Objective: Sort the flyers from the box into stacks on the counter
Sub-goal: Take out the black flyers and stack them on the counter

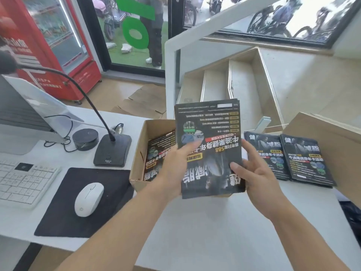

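flyers [210, 137]: glossy paper | box [139, 145]: matt cardboard | counter [195, 231]: smooth

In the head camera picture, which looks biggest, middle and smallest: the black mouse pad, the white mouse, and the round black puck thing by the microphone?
Largest to smallest, as they look:
1. mouse pad
2. white mouse and round black puck: these look about alike. The puck lies farther from the camera, so I won't rank them.

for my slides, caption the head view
Both hands hold a flyer bundle over the box, two stacks beside it.
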### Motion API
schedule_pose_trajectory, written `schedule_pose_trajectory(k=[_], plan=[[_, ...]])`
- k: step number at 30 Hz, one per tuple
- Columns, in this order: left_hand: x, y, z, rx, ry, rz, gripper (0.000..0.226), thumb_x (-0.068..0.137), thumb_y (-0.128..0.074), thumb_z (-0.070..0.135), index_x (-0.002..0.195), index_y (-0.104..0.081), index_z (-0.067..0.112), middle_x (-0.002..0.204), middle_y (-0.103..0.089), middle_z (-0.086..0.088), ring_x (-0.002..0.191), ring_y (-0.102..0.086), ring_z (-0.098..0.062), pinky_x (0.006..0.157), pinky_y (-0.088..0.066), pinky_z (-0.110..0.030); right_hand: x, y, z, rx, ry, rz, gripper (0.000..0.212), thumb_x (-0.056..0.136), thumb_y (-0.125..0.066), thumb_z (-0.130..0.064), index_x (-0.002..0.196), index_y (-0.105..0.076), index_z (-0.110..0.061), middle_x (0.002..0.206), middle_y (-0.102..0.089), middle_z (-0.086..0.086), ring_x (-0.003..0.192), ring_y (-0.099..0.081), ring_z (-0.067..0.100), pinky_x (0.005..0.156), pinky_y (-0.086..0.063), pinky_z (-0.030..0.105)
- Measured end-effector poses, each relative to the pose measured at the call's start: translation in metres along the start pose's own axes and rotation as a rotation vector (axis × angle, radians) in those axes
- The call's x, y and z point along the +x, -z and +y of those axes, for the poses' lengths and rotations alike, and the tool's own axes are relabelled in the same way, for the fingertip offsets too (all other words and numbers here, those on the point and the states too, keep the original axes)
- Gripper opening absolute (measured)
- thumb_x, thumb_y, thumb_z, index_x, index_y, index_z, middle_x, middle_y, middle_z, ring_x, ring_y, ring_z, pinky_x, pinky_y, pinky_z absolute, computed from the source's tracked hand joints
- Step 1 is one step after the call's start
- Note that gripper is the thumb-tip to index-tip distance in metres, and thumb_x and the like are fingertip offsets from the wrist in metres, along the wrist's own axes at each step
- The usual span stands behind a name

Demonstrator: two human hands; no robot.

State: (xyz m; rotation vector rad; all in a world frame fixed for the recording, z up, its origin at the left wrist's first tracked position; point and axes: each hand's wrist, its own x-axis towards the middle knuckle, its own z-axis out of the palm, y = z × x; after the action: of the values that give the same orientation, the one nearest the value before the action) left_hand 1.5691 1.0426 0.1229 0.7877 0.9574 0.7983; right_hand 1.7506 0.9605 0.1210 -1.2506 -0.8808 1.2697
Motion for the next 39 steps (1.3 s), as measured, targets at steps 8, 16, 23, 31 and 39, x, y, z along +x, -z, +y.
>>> schedule_pose_trajectory(k=[8, 16, 23, 31, 39], plan=[[-0.013, -0.109, -0.064, 0.196, -0.179, -0.08, 0.016, 0.095, -0.067, 0.031, 0.089, -0.075, 0.018, 0.092, -0.076, 0.0, 0.093, -0.071, -0.018, 0.09, -0.054, -0.039, -0.05, 0.098, -0.001, -0.141, -0.034, 0.145, 0.055, 0.093, -0.063, -0.02, 0.145, -0.047, -0.029, 0.132, -0.068, -0.005, 0.124, -0.062, 0.014, 0.102, -0.048, 0.034], [0.006, -0.179, -0.11, -0.31, 0.097, 0.131, 0.019, 0.09, -0.074, 0.032, 0.107, -0.073, 0.024, 0.105, -0.077, -0.01, 0.098, -0.074, -0.034, 0.091, -0.056, -0.057, -0.074, 0.132, 0.02, 0.248, -0.07, 0.435, 0.04, 0.088, -0.069, -0.011, 0.127, -0.064, -0.021, 0.116, -0.075, 0.007, 0.096, -0.074, 0.022, 0.081, -0.059, 0.038], [-0.027, -0.18, -0.154, 0.472, 0.003, -0.025, 0.03, 0.095, -0.064, 0.039, 0.084, -0.073, 0.012, 0.068, -0.072, -0.001, 0.059, -0.065, -0.014, 0.063, -0.051, -0.033, -0.078, 0.183, -0.029, -0.69, 0.232, 0.484, 0.039, 0.095, -0.066, -0.005, 0.109, -0.065, -0.041, 0.096, -0.076, -0.009, 0.087, -0.069, 0.021, 0.084, -0.057, 0.046], [0.031, -0.163, -0.131, 0.923, -0.544, -0.356, 0.043, 0.077, -0.083, 0.018, 0.107, -0.068, 0.045, 0.105, -0.071, 0.021, 0.102, -0.063, 0.0, 0.093, -0.049, -0.032, -0.062, 0.164, -0.048, -1.692, 0.32, -0.053, 0.039, 0.093, -0.049, -0.03, 0.126, -0.054, -0.049, 0.105, -0.068, -0.013, 0.09, -0.071, 0.021, 0.054, -0.024, 0.03], [0.018, -0.157, -0.161, 0.42, -0.366, -0.225, 0.03, 0.082, -0.074, -0.01, 0.09, -0.079, 0.019, 0.091, -0.079, 0.002, 0.092, -0.073, -0.009, 0.086, -0.052, -0.02, -0.07, 0.194, -0.023, -1.145, 0.26, 0.221, 0.071, 0.081, -0.084, -0.035, 0.14, -0.046, -0.05, 0.122, -0.062, -0.03, 0.113, -0.057, -0.006, 0.086, -0.043, 0.012]])
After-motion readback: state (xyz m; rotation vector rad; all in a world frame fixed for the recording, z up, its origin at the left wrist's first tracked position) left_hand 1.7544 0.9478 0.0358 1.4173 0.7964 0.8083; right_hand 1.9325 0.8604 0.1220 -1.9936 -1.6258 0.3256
